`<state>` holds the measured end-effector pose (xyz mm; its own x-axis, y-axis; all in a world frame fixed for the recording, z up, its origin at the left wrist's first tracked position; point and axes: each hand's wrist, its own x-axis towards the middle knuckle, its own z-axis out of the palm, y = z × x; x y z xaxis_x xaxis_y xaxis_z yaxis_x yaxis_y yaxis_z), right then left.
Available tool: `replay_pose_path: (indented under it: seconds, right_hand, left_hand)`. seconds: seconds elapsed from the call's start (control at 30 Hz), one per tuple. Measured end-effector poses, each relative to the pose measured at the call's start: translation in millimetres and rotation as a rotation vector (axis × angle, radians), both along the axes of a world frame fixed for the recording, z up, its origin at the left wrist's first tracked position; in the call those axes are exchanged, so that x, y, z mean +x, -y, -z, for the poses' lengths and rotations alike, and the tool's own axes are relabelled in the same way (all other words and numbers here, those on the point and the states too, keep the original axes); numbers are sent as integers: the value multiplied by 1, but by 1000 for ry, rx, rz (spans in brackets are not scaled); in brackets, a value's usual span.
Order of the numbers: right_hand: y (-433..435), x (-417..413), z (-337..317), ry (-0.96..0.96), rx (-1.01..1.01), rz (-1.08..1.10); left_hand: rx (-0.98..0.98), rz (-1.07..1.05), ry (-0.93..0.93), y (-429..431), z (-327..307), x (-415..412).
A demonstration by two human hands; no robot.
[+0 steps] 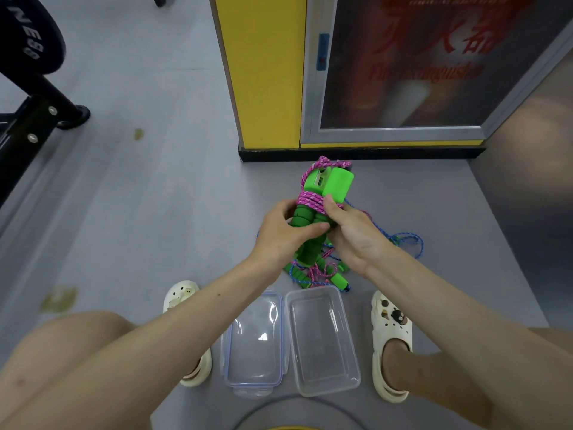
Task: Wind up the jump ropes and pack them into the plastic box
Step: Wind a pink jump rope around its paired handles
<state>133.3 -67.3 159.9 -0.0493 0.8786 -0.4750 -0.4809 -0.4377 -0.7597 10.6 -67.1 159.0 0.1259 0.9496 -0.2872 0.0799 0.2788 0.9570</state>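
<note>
While left grip (283, 232) clasps jump rope (339, 181), right grip (353, 237) likewise

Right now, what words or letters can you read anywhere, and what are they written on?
"NE98": white letters, cut off at the frame edge, on the black weight plate.
"Fire Extinguisher": red and blurred, on the cabinet door glass.
Big red Chinese characters above that are too blurred and cut off to read.
No writing shows on the jump ropes or the plastic box.
</note>
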Motion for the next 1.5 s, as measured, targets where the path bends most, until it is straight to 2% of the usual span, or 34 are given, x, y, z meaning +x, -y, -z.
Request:
replay_pose_path:
  seconds: [0.3,0.47,0.6,0.77,1.1,1.3,1.5]
  right_hand:
    - [-2,2,2,-8,-37,-39]
    - [-11,6,-3,4,-110,112]
    - [-13,11,-2,-15,-122,121]
    - [-14,17,-5,-106,-100,87]
    - [-21,23,-17,52,-47,103]
    - [-21,20,-16,3,-100,137]
    - [-14,9,-5,33,-179,172]
  left_hand:
    - [-67,20,160,6,10,1]
    - [-72,75,182,11,11,7]
    - [-119,94,234,10,12,6]
    - [-199,161,397,9,9,1]
    - [-236,235,566,10,9,-3]
    - [-253,236,540,12,11,-2]
    - [-223,189,397,23,17,3]
